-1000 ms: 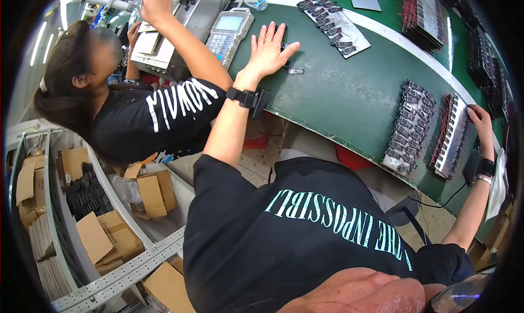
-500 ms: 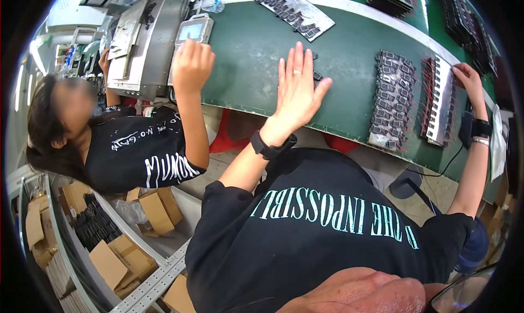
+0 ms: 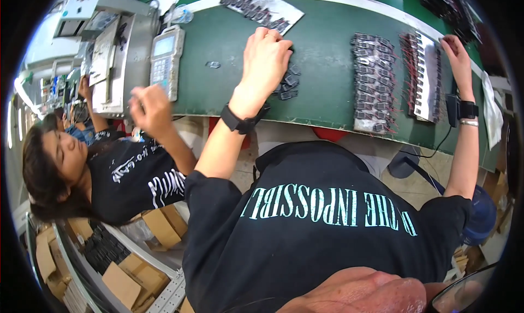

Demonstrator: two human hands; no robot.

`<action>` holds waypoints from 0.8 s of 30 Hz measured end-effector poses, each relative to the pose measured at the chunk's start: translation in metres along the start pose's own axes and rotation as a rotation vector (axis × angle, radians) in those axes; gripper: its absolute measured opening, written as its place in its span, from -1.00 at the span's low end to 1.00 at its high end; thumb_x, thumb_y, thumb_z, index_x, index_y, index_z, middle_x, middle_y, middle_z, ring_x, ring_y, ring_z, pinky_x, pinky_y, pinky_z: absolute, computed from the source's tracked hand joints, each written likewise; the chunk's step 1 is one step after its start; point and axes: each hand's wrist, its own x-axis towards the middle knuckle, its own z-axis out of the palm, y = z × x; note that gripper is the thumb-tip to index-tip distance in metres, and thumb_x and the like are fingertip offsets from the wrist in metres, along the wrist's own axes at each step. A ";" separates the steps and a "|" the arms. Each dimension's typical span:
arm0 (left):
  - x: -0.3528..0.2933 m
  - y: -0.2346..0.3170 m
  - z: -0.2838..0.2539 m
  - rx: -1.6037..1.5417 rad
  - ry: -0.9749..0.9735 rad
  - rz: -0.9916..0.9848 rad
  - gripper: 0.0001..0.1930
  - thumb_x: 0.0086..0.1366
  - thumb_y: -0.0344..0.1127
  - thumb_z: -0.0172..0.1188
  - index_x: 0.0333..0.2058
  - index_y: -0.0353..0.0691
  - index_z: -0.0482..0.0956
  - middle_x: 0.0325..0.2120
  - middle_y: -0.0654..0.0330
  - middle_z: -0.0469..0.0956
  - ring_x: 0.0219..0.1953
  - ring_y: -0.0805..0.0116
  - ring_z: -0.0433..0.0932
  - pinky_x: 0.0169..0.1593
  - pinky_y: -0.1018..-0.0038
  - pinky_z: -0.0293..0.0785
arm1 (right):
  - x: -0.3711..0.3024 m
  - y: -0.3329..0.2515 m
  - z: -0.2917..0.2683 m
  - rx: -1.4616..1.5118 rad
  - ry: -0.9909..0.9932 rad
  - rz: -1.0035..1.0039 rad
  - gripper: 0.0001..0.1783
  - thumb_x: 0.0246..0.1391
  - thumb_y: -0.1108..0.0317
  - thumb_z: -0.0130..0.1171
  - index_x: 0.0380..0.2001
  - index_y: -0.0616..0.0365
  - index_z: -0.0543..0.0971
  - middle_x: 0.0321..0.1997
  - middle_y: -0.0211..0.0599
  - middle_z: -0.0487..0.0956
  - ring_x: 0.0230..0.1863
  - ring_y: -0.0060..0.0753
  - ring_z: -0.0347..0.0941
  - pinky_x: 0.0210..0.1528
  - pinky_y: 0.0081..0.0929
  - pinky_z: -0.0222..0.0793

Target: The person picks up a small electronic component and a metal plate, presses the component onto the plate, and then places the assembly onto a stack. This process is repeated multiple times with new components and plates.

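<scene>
My left hand (image 3: pixel 265 62) is over the middle of the green bench, fingers bent down and drawn together; the fingertips are hidden. Beside and partly under it lies a loose heap of small black parts (image 3: pixel 289 86). A single small part (image 3: pixel 213 64) lies apart to its left. At the right, my right hand (image 3: pixel 457 56) has its fingers bent at the far right edge of a white slotted strip (image 3: pixel 426 75) lined with black pieces and red wires. What its fingertips hold is too small to make out.
Rows of wired black parts (image 3: pixel 374 84) lie on a board left of the strip. Another loaded board (image 3: pixel 281 10) is at the back. A grey keypad device (image 3: pixel 166 62) stands beside a metal machine (image 3: pixel 128 62). A co-worker's hand (image 3: pixel 153 111) is at the left, near cardboard boxes (image 3: pixel 142 280).
My left hand has gone from flat and spread to bent fingers, exposing the heap of parts. My right hand has shifted toward the strip's far end. The co-worker's raised hand has come down.
</scene>
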 end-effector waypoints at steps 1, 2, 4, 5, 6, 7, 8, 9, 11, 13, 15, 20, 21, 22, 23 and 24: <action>0.003 -0.001 -0.002 0.023 -0.042 0.023 -0.86 0.12 -0.38 0.29 -0.31 -0.19 0.69 -0.35 0.17 0.56 -0.12 0.13 0.48 0.03 0.25 0.40 | -0.007 -0.022 -0.002 0.027 0.110 -0.034 -0.75 0.29 0.35 0.13 -0.07 0.30 0.51 -0.24 -0.47 0.54 -0.17 -0.70 0.44 -0.01 -0.70 0.31; 0.006 -0.002 -0.002 0.047 -0.087 0.047 -0.85 0.10 -0.38 0.31 -0.31 -0.19 0.68 -0.36 0.17 0.55 -0.12 0.13 0.48 0.00 0.26 0.42 | -0.013 -0.038 -0.005 0.006 0.117 -0.018 -0.75 0.29 0.35 0.13 -0.07 0.30 0.51 -0.24 -0.47 0.54 -0.17 -0.70 0.44 -0.01 -0.70 0.31; 0.011 0.002 -0.006 0.035 -0.110 0.060 -0.84 0.10 -0.40 0.31 -0.30 -0.20 0.69 -0.37 0.17 0.55 -0.14 0.13 0.48 -0.03 0.27 0.43 | -0.023 -0.068 -0.013 0.370 0.183 -0.048 -0.74 0.30 0.36 0.12 -0.02 0.28 0.52 -0.21 -0.43 0.54 -0.18 -0.62 0.46 0.02 -0.64 0.35; 0.012 0.004 -0.010 0.050 -0.130 0.059 -0.84 0.09 -0.41 0.32 -0.30 -0.21 0.69 -0.38 0.17 0.55 -0.16 0.13 0.49 -0.06 0.27 0.45 | -0.035 -0.085 -0.017 0.349 0.196 -0.038 -0.74 0.30 0.36 0.12 -0.02 0.28 0.52 -0.21 -0.43 0.54 -0.18 -0.62 0.46 0.02 -0.64 0.35; 0.013 0.008 -0.017 0.075 -0.152 0.052 -0.83 0.08 -0.43 0.32 -0.30 -0.22 0.69 -0.39 0.16 0.55 -0.17 0.14 0.49 -0.09 0.28 0.46 | -0.050 -0.104 -0.020 0.565 0.153 0.014 -0.73 0.31 0.37 0.09 0.00 0.27 0.52 -0.18 -0.40 0.55 -0.18 -0.59 0.47 0.04 -0.58 0.38; 0.014 0.015 -0.022 0.064 -0.150 0.065 -0.83 0.08 -0.43 0.32 -0.30 -0.22 0.69 -0.39 0.16 0.55 -0.17 0.14 0.49 -0.09 0.28 0.46 | -0.067 -0.122 -0.021 0.779 0.114 0.064 -0.72 0.32 0.37 0.07 0.02 0.27 0.52 -0.16 -0.37 0.55 -0.18 -0.55 0.48 0.06 -0.52 0.40; 0.013 0.020 -0.022 -0.068 -0.119 0.021 -0.83 0.10 -0.44 0.31 -0.28 -0.22 0.69 -0.39 0.15 0.55 -0.21 0.13 0.51 -0.12 0.29 0.47 | -0.080 -0.125 -0.007 0.913 0.055 0.083 -0.72 0.32 0.37 0.06 0.02 0.28 0.52 -0.13 -0.34 0.56 -0.17 -0.53 0.49 0.08 -0.47 0.41; 0.012 0.026 -0.022 -0.197 -0.089 -0.028 -0.83 0.11 -0.46 0.29 -0.27 -0.22 0.69 -0.39 0.14 0.55 -0.25 0.13 0.53 -0.16 0.31 0.49 | -0.093 -0.127 0.010 1.048 -0.006 0.102 -0.71 0.32 0.37 0.06 0.02 0.29 0.51 -0.10 -0.31 0.57 -0.15 -0.50 0.50 0.10 -0.42 0.42; 0.015 0.044 -0.023 -0.351 -0.060 -0.067 -0.82 0.13 -0.47 0.28 -0.25 -0.22 0.69 -0.40 0.13 0.55 -0.29 0.13 0.55 -0.19 0.33 0.50 | -0.123 -0.158 0.031 1.085 -0.055 0.157 -0.71 0.31 0.36 0.06 0.00 0.32 0.52 -0.07 -0.26 0.58 -0.09 -0.49 0.51 0.15 -0.39 0.39; 0.014 0.067 -0.025 -0.564 -0.024 -0.126 -0.83 0.20 -0.48 0.25 -0.21 -0.24 0.68 -0.40 0.16 0.56 -0.35 0.23 0.59 -0.26 0.39 0.53 | -0.147 -0.185 0.046 1.048 -0.049 0.224 -0.72 0.29 0.38 0.08 -0.01 0.32 0.53 -0.08 -0.26 0.59 -0.09 -0.48 0.52 0.13 -0.41 0.41; 0.007 0.087 -0.021 -0.672 -0.016 -0.157 -0.83 0.23 -0.48 0.24 -0.20 -0.25 0.68 -0.41 0.18 0.56 -0.38 0.27 0.61 -0.30 0.43 0.55 | -0.161 -0.206 0.060 1.017 -0.047 0.282 -0.73 0.27 0.41 0.09 -0.02 0.32 0.54 -0.09 -0.25 0.60 -0.09 -0.48 0.53 0.11 -0.44 0.44; -0.002 0.117 -0.003 -1.442 -0.084 -0.556 -0.84 0.31 -0.47 0.21 -0.15 -0.32 0.64 -0.36 0.24 0.61 -0.35 0.46 0.64 -0.26 0.55 0.61 | -0.163 -0.229 0.086 0.964 -0.142 0.379 -0.74 0.21 0.47 0.16 -0.05 0.33 0.56 -0.18 -0.29 0.63 -0.20 -0.54 0.55 -0.06 -0.57 0.48; -0.005 0.117 0.000 -1.466 -0.045 -0.532 -0.84 0.32 -0.47 0.21 -0.15 -0.34 0.64 -0.36 0.25 0.61 -0.33 0.48 0.64 -0.24 0.56 0.62 | -0.161 -0.230 0.092 1.002 -0.140 0.402 -0.74 0.20 0.48 0.17 -0.05 0.33 0.56 -0.20 -0.31 0.63 -0.23 -0.56 0.55 -0.11 -0.60 0.48; -0.007 0.119 0.001 -1.490 -0.004 -0.509 -0.84 0.32 -0.48 0.20 -0.15 -0.36 0.63 -0.35 0.25 0.62 -0.32 0.50 0.64 -0.22 0.57 0.64 | -0.161 -0.231 0.095 1.040 -0.138 0.424 -0.74 0.18 0.49 0.19 -0.06 0.33 0.56 -0.22 -0.32 0.63 -0.26 -0.57 0.55 -0.15 -0.63 0.48; -0.009 0.120 0.001 -1.490 -0.003 -0.509 -0.84 0.32 -0.48 0.20 -0.15 -0.36 0.63 -0.35 0.25 0.62 -0.32 0.50 0.64 -0.22 0.57 0.64 | -0.162 -0.231 0.096 1.039 -0.139 0.424 -0.74 0.18 0.49 0.19 -0.06 0.33 0.56 -0.22 -0.32 0.63 -0.26 -0.57 0.55 -0.15 -0.63 0.48; -0.009 0.121 0.001 -1.493 -0.029 -0.534 -0.83 0.32 -0.49 0.20 -0.14 -0.37 0.62 -0.34 0.23 0.62 -0.31 0.49 0.64 -0.21 0.56 0.64 | -0.163 -0.231 0.096 1.028 -0.148 0.418 -0.75 0.18 0.48 0.20 -0.07 0.32 0.56 -0.24 -0.33 0.63 -0.27 -0.58 0.54 -0.16 -0.63 0.47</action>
